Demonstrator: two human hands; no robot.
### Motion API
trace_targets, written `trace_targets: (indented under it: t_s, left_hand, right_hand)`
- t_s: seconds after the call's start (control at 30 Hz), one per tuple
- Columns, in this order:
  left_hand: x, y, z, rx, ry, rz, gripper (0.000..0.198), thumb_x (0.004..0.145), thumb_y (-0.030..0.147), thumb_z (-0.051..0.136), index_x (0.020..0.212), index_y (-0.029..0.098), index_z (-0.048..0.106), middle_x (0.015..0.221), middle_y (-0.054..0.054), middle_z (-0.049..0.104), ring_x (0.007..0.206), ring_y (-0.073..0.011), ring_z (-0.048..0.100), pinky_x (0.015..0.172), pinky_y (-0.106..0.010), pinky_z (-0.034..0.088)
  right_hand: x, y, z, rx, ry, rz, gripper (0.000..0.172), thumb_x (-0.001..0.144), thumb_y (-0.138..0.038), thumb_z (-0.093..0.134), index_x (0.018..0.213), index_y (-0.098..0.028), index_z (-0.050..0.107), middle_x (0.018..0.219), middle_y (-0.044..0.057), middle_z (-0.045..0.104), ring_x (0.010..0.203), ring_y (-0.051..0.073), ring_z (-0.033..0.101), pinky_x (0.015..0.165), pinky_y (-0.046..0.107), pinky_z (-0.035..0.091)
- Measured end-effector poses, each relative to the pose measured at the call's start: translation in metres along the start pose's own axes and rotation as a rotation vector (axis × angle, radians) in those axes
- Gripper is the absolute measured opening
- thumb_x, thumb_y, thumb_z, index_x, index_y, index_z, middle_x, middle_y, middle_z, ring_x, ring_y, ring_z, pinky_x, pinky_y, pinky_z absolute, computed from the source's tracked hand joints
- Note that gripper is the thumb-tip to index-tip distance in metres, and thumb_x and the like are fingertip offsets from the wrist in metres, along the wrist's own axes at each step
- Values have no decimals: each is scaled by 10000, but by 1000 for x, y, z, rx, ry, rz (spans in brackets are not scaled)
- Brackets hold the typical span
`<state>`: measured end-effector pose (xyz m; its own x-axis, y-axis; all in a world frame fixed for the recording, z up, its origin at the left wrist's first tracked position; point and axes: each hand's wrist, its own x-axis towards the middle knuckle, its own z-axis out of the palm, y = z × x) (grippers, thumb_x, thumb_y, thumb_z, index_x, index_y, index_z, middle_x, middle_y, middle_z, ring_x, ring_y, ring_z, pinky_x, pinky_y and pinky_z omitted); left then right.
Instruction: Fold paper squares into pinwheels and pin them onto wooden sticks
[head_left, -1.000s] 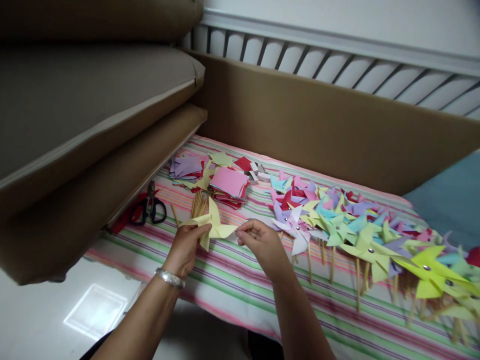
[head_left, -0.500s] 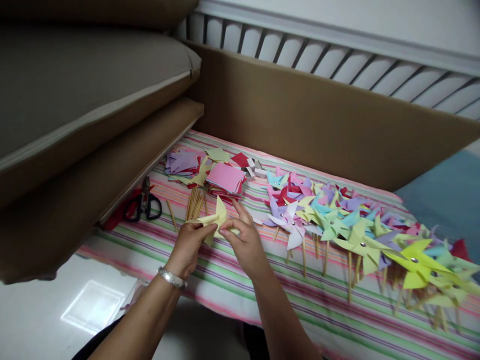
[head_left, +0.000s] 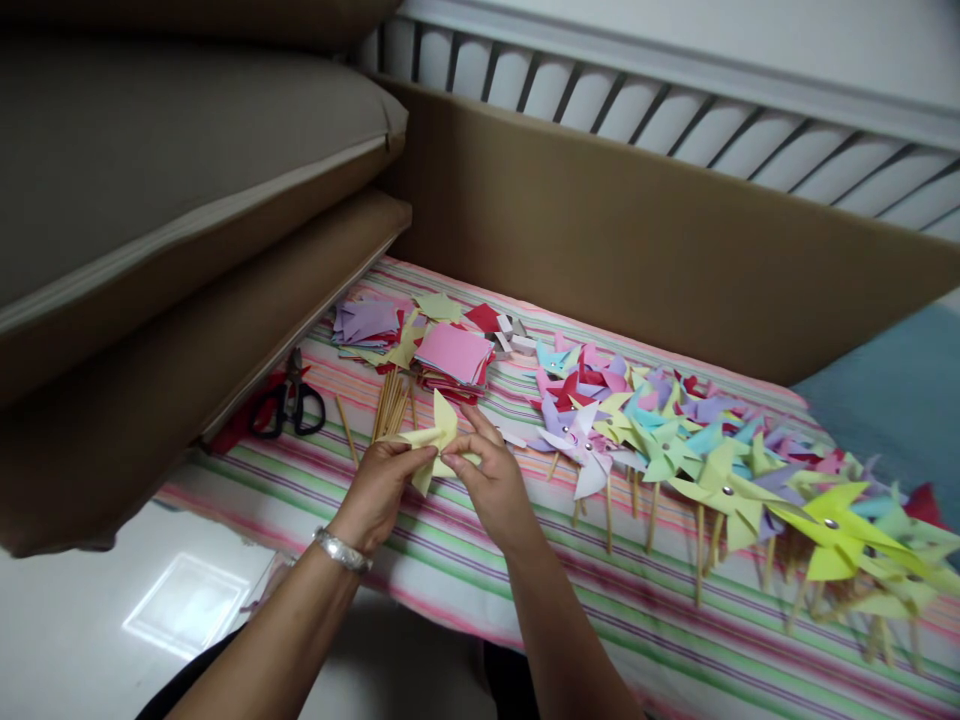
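Note:
A pale yellow paper pinwheel is pinched between both hands above the striped cloth. My left hand, with a silver bracelet at the wrist, grips its lower left side. My right hand has its fingertips closed on the pinwheel's centre, with one finger stretched out above. Just behind lie a bundle of wooden sticks and stacks of coloured paper squares.
A long row of finished pinwheels on sticks runs to the right across the cloth. Black scissors lie at the left by the brown cushions. A brown board stands behind. White floor lies below left.
My right hand has come left from the pinwheel's right tip to its centre, beside my left hand. The pinwheel's blades are now gathered closer together.

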<state>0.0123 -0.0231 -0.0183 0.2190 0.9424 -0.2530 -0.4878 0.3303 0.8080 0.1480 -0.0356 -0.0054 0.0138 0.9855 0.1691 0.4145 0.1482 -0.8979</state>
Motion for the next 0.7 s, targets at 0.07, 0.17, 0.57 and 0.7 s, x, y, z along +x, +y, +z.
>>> trace_targets:
  t_s: [0.07, 0.17, 0.57, 0.7]
  left_hand:
    - [0, 0, 0, 4, 7, 4, 223, 615, 231, 722, 813, 130, 736, 788, -69, 718, 700, -143, 605, 648, -225, 427]
    - [0, 0, 0, 14, 22, 3, 216, 622, 229, 718, 813, 128, 733, 773, -66, 712, 684, -138, 592, 631, -224, 420]
    - [-1, 0, 0, 45, 2, 6, 264, 615, 259, 725, 845, 129, 729, 825, -84, 720, 776, -190, 624, 690, -256, 424]
    - [-1, -1, -1, 44, -22, 17, 249, 632, 261, 715, 848, 138, 732, 805, -79, 718, 745, -183, 623, 691, -264, 428]
  right_hand:
    - [0, 0, 0, 6, -2, -10, 54, 733, -232, 602, 732, -215, 653, 1387, 75, 428, 1307, 236, 330, 1074, 445, 193]
    - [0, -1, 0, 8, -19, -30, 53, 736, -221, 602, 721, -213, 652, 1397, 72, 416, 1320, 233, 307, 1078, 438, 188]
    - [1, 2, -1, 31, -4, -18, 54, 721, -242, 615, 720, -219, 664, 1379, 63, 440, 1306, 236, 332, 1084, 438, 184]
    - [1, 1, -1, 44, -19, 1, 66, 722, -245, 607, 721, -216, 666, 1373, 73, 447, 1303, 238, 339, 1080, 436, 192]
